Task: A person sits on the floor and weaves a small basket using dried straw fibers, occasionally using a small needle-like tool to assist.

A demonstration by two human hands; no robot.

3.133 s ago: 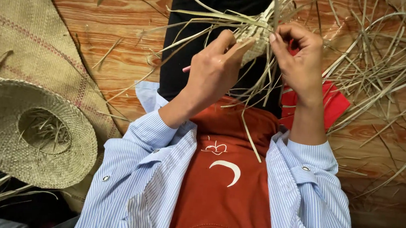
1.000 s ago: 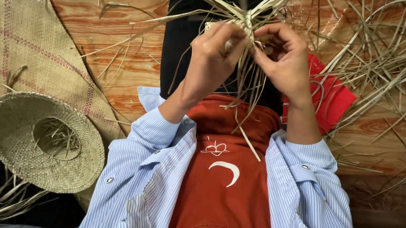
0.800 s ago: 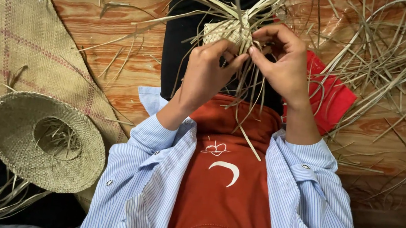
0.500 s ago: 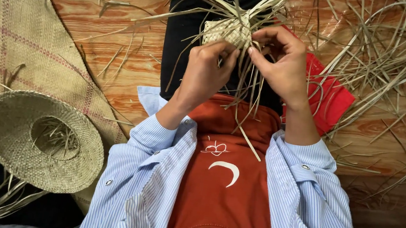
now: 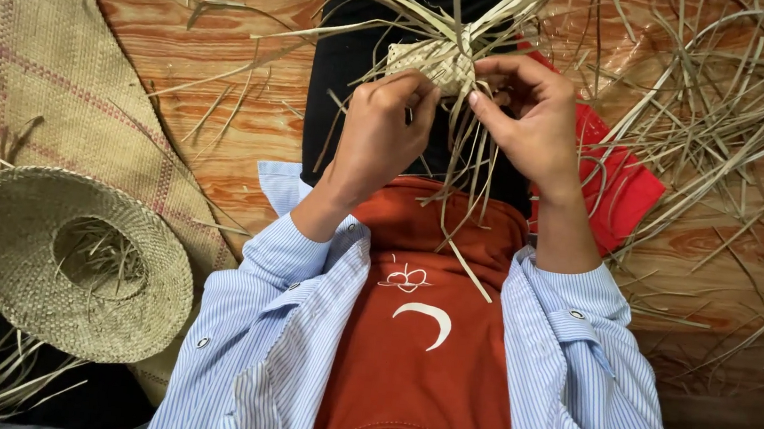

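Upturned woven straw hat (image 5: 74,263) holds loose strands; left hand (image 5: 381,134) and right hand (image 5: 529,116) pinch a small pale woven palm-strip piece (image 5: 431,59), fingertips closed on it.

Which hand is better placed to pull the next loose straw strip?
Probably the right hand: its fingertips pinch beside the hanging strips, while the left hand steadies the small woven straw piece.

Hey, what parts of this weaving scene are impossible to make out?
Head view only:
- Woven piece: lower part hidden behind the left hand and right hand.
- Red cloth: partly covered by the right forearm and straw.
- Straw hat: inside of crown too shadowed.
- Woven mat: cut off at left edge.
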